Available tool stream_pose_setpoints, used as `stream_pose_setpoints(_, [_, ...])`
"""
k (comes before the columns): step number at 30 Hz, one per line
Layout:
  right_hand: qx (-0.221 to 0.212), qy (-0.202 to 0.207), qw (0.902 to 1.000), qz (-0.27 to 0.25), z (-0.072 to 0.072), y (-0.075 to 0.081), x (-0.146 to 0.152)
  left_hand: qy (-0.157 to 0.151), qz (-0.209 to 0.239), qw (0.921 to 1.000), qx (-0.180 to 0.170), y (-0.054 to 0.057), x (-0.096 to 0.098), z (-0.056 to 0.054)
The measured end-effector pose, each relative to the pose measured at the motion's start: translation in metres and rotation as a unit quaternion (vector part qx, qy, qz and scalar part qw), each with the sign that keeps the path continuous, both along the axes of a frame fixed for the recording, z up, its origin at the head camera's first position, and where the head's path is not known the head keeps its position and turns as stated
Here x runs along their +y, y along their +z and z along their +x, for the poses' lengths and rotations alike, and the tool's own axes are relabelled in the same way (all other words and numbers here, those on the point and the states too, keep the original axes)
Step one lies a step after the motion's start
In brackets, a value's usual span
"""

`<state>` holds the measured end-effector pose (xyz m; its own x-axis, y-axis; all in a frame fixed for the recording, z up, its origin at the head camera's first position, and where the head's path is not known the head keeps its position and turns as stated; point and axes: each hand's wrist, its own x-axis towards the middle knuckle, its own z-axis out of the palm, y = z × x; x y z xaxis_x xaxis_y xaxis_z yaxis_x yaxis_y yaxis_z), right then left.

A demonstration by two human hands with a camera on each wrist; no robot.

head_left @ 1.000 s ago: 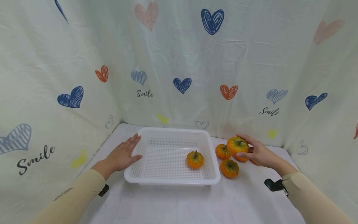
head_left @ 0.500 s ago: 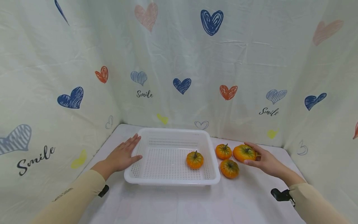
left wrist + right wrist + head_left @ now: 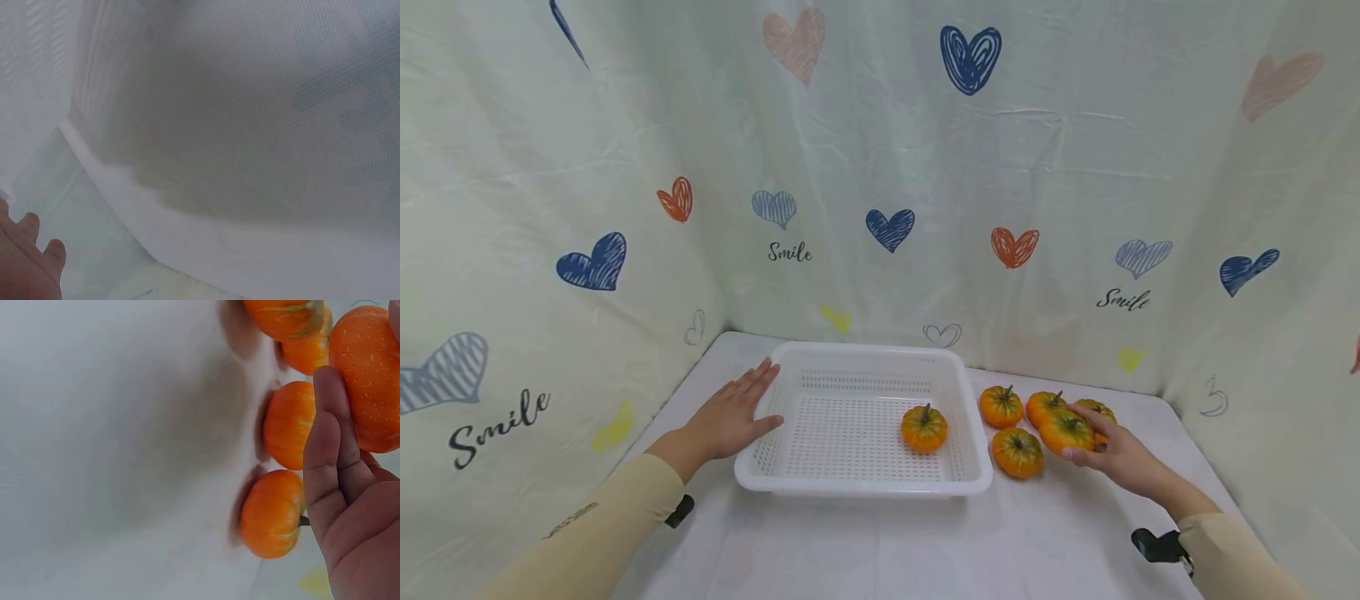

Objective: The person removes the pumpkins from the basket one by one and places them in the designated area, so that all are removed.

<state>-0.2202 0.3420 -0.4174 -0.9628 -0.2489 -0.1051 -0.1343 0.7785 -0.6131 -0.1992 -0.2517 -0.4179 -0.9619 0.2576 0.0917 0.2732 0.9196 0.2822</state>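
My right hand (image 3: 1116,454) grips a small orange pumpkin (image 3: 1066,432) with green streaks on top. In the right wrist view the held pumpkin (image 3: 369,381) sits between thumb and fingers, raised off the cloth. Several like it stand close by: one at the back left (image 3: 1001,406), one in front (image 3: 1017,452), and others behind the held pumpkin, partly covered. A white plastic basket (image 3: 857,485) has one pumpkin (image 3: 923,428) inside, toward its right. My left hand (image 3: 722,419) rests with straight, spread fingers at the basket's left rim; its fingers (image 3: 53,253) also show in the left wrist view.
A white cloth covers the table (image 3: 850,546). Behind and at both sides hangs a pale curtain (image 3: 880,292) printed with hearts and "Smile". The basket's raised rim stands between the loose pumpkins and its perforated floor.
My right hand moved right and then toward me, carrying the pumpkin away from the basket. Pumpkins behind it came into view. The left hand and basket stayed put.
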Motion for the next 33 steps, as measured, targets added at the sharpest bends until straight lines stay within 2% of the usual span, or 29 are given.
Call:
stream_pose_setpoints(5, [-0.017, -0.009, 0.9998, -0.006, -0.002, -0.008, 0.005, 0.004, -0.005, 1.0000, -0.004, 0.001, 0.000, 0.000])
stream_pose_setpoints(17, [-0.019, -0.023, 0.9995, 0.008, -0.001, -0.030, 0.012, 0.006, -0.010, 0.9999, -0.006, 0.000, -0.001, -0.001])
stream_pose_setpoints(24, [-0.041, -0.043, 0.9980, 0.021, -0.005, -0.044, 0.015, 0.005, -0.004, 1.0000, -0.007, 0.001, 0.000, 0.000])
stream_pose_setpoints(33, [-0.051, -0.059, 0.9966, 0.029, -0.007, -0.049, 0.011, 0.002, -0.004, 1.0000, -0.004, 0.000, 0.000, 0.000])
